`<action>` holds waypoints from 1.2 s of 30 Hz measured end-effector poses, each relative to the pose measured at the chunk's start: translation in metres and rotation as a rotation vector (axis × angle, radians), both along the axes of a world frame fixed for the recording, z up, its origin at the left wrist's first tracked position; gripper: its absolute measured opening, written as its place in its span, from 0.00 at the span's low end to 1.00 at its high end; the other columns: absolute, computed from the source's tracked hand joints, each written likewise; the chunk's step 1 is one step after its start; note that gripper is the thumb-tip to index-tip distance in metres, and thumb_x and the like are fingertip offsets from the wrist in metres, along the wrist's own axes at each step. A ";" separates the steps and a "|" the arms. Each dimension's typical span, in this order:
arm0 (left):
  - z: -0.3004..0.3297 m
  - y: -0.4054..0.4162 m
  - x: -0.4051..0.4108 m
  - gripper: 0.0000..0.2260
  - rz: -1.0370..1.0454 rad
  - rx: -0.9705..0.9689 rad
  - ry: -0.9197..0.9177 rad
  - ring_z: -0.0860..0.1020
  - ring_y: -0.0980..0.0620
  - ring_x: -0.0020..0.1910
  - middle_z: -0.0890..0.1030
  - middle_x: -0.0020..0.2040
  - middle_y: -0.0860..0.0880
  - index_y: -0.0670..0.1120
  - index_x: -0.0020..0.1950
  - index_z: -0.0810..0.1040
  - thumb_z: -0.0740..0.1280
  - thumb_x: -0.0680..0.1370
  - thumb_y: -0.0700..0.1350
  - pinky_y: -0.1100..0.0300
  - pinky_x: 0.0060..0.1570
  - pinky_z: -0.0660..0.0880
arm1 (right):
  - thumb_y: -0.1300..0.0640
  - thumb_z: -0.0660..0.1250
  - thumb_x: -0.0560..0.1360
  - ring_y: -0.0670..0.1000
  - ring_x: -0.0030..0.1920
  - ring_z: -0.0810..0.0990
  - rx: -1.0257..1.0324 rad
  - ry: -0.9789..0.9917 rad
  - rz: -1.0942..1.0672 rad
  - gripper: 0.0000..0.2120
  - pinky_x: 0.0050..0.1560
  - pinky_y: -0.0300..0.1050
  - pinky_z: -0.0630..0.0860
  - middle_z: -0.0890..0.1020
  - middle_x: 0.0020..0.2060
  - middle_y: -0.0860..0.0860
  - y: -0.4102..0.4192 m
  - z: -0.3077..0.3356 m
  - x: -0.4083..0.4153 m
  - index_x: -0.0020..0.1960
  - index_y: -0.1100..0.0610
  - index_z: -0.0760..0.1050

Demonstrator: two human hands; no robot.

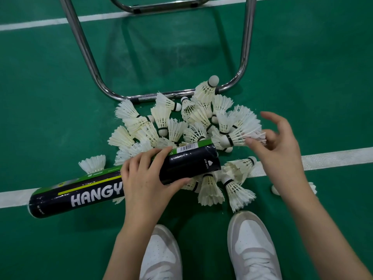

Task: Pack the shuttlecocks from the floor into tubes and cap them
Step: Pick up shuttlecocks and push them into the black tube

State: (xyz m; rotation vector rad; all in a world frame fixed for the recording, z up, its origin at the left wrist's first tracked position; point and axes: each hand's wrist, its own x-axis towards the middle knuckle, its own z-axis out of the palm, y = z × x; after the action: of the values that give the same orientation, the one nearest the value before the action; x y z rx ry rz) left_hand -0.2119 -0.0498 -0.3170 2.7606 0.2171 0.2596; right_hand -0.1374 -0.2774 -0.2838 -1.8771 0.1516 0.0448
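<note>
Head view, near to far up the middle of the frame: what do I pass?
White shoes → left hand gripping the black tube → pile of shuttlecocks → chrome chair frame → far white court line.

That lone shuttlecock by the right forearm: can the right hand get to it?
Probably yes. The lone shuttlecock lies apart from the pile, with only the forearm over it, but the right hand would first have to release the shuttlecock it pinches.
</note>
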 end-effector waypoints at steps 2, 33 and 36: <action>0.000 -0.001 -0.001 0.33 -0.001 -0.002 0.002 0.72 0.48 0.56 0.77 0.57 0.51 0.54 0.65 0.73 0.59 0.66 0.71 0.50 0.62 0.60 | 0.62 0.69 0.73 0.44 0.32 0.67 0.020 -0.001 0.050 0.23 0.40 0.41 0.66 0.65 0.24 0.41 0.008 0.007 -0.006 0.61 0.43 0.68; 0.008 -0.006 -0.007 0.33 -0.005 -0.022 -0.054 0.71 0.49 0.57 0.77 0.57 0.51 0.53 0.65 0.73 0.62 0.65 0.68 0.48 0.60 0.64 | 0.63 0.72 0.70 0.44 0.46 0.82 0.221 0.163 0.230 0.32 0.53 0.40 0.76 0.85 0.43 0.46 0.056 0.014 -0.038 0.63 0.38 0.62; 0.008 -0.009 -0.007 0.32 -0.016 -0.026 -0.049 0.72 0.47 0.57 0.78 0.57 0.51 0.53 0.64 0.74 0.62 0.65 0.68 0.48 0.60 0.64 | 0.61 0.73 0.69 0.43 0.48 0.81 0.189 0.183 0.249 0.33 0.57 0.44 0.75 0.84 0.44 0.45 0.057 0.014 -0.040 0.63 0.35 0.62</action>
State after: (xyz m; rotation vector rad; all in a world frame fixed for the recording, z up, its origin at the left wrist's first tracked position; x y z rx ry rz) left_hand -0.2186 -0.0587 -0.3087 2.7252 0.1847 0.3174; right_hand -0.1771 -0.2199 -0.2697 -1.6922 0.0362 0.3898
